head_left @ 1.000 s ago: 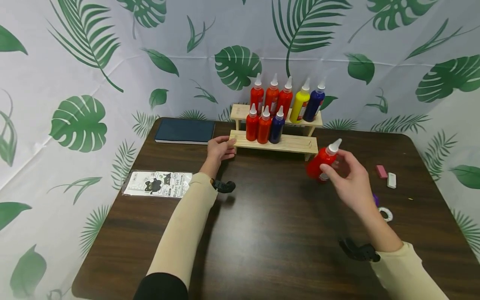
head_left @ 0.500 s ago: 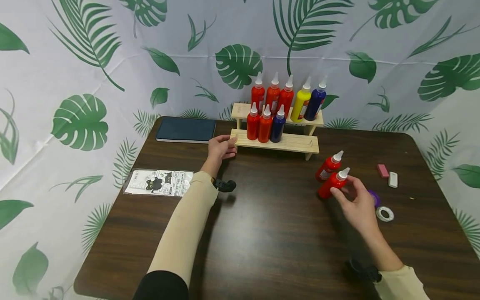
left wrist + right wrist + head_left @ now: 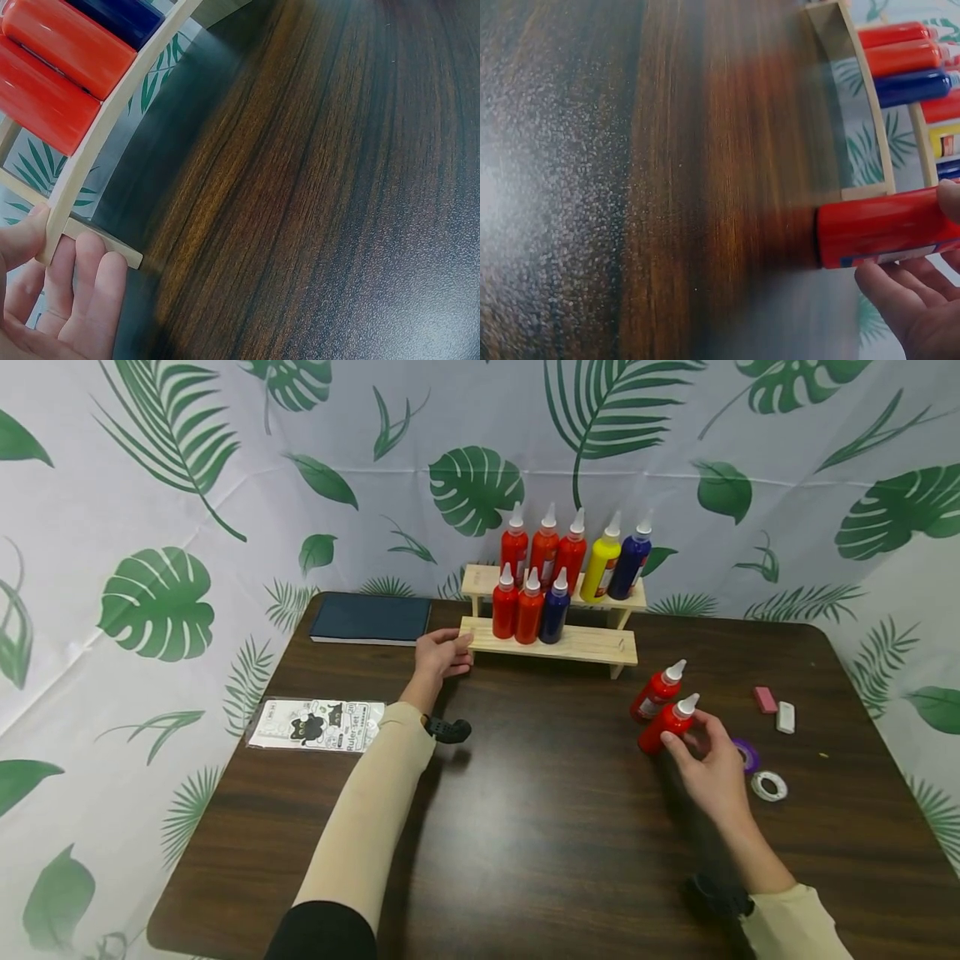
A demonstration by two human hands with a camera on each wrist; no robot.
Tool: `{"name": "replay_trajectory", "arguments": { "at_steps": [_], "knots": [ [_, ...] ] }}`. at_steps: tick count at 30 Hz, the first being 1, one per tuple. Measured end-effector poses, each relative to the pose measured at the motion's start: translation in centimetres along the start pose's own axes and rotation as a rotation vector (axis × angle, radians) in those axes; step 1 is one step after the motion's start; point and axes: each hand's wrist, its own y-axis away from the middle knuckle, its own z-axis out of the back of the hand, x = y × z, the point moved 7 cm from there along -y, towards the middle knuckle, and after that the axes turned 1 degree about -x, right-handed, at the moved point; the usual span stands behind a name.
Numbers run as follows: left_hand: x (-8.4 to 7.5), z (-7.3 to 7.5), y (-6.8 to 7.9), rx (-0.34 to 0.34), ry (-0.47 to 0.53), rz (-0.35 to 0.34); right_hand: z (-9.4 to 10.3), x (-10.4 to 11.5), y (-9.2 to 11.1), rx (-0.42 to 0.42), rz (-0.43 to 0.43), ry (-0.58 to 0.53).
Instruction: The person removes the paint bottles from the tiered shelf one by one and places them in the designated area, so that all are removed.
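My left hand (image 3: 442, 654) pinches the left end of the lower shelf of a two-tier wooden rack (image 3: 592, 646), thumb on top and fingers below in the left wrist view. Red, orange-red, yellow and dark blue squeeze bottles with white nozzles stand on both tiers, such as the yellow bottle (image 3: 601, 568) and a dark blue bottle (image 3: 554, 617). My right hand (image 3: 712, 768) holds a red squeeze bottle (image 3: 664, 728) between thumb and fingers, its base at the tabletop. Just behind it stands another red bottle (image 3: 655, 693), partly hidden.
A dark blue notebook (image 3: 371, 618) and a packaged ruler set (image 3: 318, 725) lie on the left. At right are a pink eraser (image 3: 765, 700), a white eraser (image 3: 785, 717), a purple tape roll (image 3: 747, 755) and a white tape roll (image 3: 769, 787). A leaf-print cloth hangs behind the table.
From a place closer to the rack, my right hand has brought the red bottle down and slightly right. A second red bottle now shows behind it. My left hand stays on the rack.
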Motion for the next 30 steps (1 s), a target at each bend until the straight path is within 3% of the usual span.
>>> {"name": "replay_trajectory", "arguments": {
  "at_steps": [6,9,13,17,19,22,25,30],
  "knots": [
    [0.3,-0.1,0.0,0.008,0.009,0.016,0.1,0.0,0.2,0.042,-0.030,0.007],
    [0.2,-0.1,0.0,0.010,0.010,0.011,0.7,0.9,0.2,0.009,-0.036,0.035],
    [-0.1,0.0,0.1,0.010,0.002,-0.001,2.5,3.7,0.3,-0.158,0.008,0.101],
    [-0.2,0.0,0.1,0.009,-0.002,0.002,4.7,8.1,0.3,-0.380,0.195,0.091],
    [-0.2,0.0,0.1,0.009,-0.001,0.003,5.0,10.4,0.2,-0.433,0.305,0.106],
    [-0.2,-0.1,0.0,0.009,-0.001,0.003,3.9,13.4,-0.5,-0.383,0.415,0.148],
    [-0.2,-0.1,0.0,0.008,-0.003,0.000,1.2,15.2,-1.8,-0.232,0.440,0.207],
    [-0.2,0.0,0.1,-0.003,-0.007,-0.001,-4.3,15.4,-5.6,0.025,0.320,0.208]
  ]
}}
